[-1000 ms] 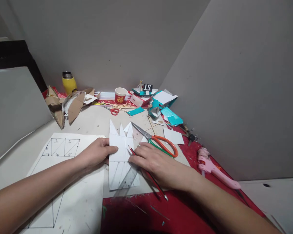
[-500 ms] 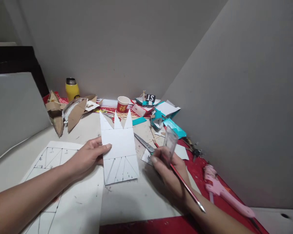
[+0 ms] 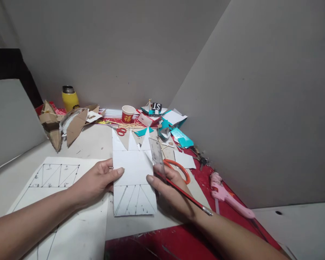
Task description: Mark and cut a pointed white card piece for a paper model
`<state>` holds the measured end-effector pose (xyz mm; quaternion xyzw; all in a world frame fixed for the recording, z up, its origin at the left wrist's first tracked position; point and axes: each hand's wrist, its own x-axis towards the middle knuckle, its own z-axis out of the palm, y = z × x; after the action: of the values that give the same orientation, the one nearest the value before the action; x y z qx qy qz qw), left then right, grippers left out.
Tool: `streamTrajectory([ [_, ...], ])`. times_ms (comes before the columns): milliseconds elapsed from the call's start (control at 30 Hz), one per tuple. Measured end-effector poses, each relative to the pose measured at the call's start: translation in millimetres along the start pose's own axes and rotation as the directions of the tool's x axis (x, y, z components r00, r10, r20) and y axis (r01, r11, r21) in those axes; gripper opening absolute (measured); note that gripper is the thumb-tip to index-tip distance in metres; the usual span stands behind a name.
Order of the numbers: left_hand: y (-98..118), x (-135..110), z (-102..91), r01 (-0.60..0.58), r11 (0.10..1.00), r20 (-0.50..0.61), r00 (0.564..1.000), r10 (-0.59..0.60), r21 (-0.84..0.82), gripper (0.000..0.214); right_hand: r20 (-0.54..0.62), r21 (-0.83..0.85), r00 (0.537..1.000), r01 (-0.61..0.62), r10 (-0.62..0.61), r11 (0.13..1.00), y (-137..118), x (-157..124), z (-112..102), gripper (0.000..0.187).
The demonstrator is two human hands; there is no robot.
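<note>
My left hand [image 3: 97,180] grips the left edge of a white card piece [image 3: 132,173] with three pointed tips at its far end and pencil lines on its near half. The card is raised slightly off the desk. My right hand [image 3: 170,191] is closed on a clear plastic ruler [image 3: 157,155] and a red pencil [image 3: 189,198] together, with the thumb touching the card's right edge. The ruler stands up tilted beside the card. Orange-handled scissors [image 3: 178,168] lie just behind my right hand.
A large white sheet [image 3: 56,180] with drawn triangles lies at left. A pink glue gun [image 3: 227,195] rests on the red mat [image 3: 195,238] at right. At the back stand a yellow bottle [image 3: 69,98], a paper cup [image 3: 128,114], cardboard scraps [image 3: 67,122], small red scissors [image 3: 121,131] and teal paper pieces [image 3: 180,137].
My right hand picked the ruler and pencil up off the card, swung out to the right, then came back to the card's right edge. My left hand lifted the card.
</note>
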<state>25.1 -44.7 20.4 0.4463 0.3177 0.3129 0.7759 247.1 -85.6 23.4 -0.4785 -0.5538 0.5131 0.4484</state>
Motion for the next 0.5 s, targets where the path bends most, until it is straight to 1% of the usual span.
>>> streamTrajectory([
  [100,-1.5,-2.6,1.9,0.054,0.999,0.040,0.998,-0.053,-0.004,0.034,-0.004,0.056,0.999,-0.038,0.039,0.998,-3.4,-0.8,-0.1,0.017],
  [167,-3.4,-4.0,2.9,0.093,0.995,0.088,0.991,-0.096,0.039,0.029,-0.016,0.072,0.999,-0.046,0.047,0.996,-3.5,-0.4,-0.3,0.018],
  [233,-5.2,-4.9,3.8,0.106,0.990,0.121,0.986,-0.117,0.091,0.026,-0.029,0.094,0.999,-0.037,0.040,0.995,-2.2,0.4,-0.3,0.018],
  [367,-7.5,-5.9,5.6,0.089,0.987,0.110,0.988,-0.104,0.136,0.025,-0.034,0.113,0.999,-0.024,0.028,0.993,0.1,0.5,0.8,0.017],
  [500,-6.6,-7.3,8.7,0.068,0.988,0.102,0.991,-0.082,0.141,0.029,-0.059,0.049,0.998,-0.002,0.005,0.999,-3.7,-1.7,2.4,0.017],
])
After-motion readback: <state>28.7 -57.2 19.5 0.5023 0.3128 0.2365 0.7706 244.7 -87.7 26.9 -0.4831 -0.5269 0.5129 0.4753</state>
